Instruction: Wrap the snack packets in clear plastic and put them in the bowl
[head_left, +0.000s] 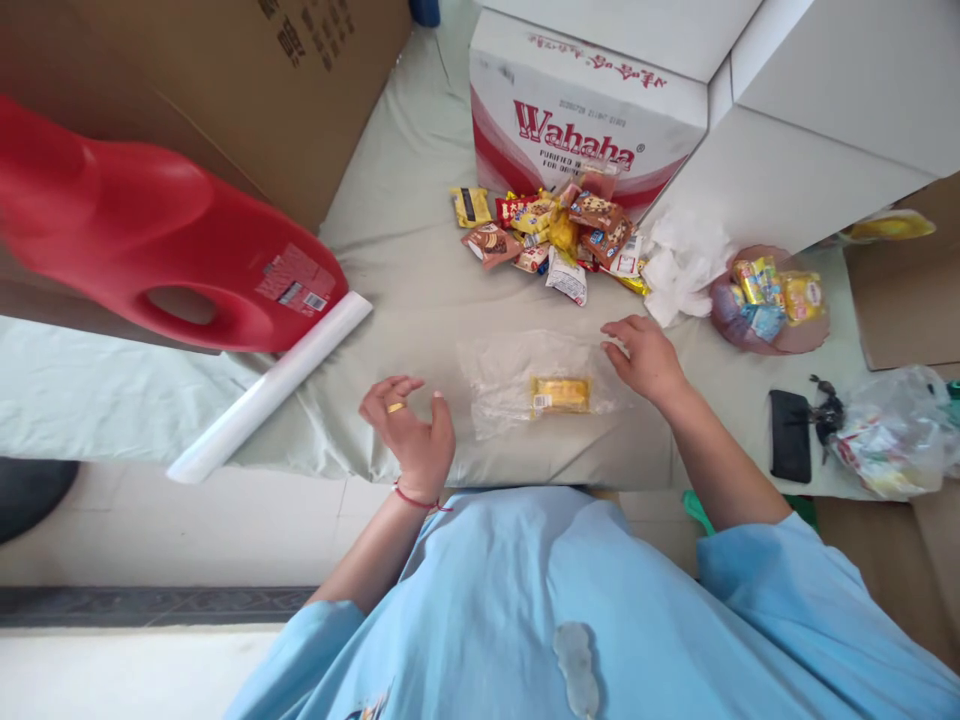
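Packet (566, 394), one, yellow, lies on one clear plastic sheet (491, 370); looks light, slick and crushable, probably best pinched gently by its short ends. Left hand (411, 435) sits left of the sheet, right hand (649, 360) at its right edge, both empty, fingers loosely curled and parted, right-hand contact unclear. Beyond the sheet, one snack pile (559, 235), too overlapped to count, and one Wahaha carton (525, 125); right of it, one bowl (772, 345); left, one red jug (172, 220), one white roll (270, 390).

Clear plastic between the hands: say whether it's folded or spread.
Spread: the clear plastic lies wrinkled on the cloth, reaching past the yellow packet on both sides.
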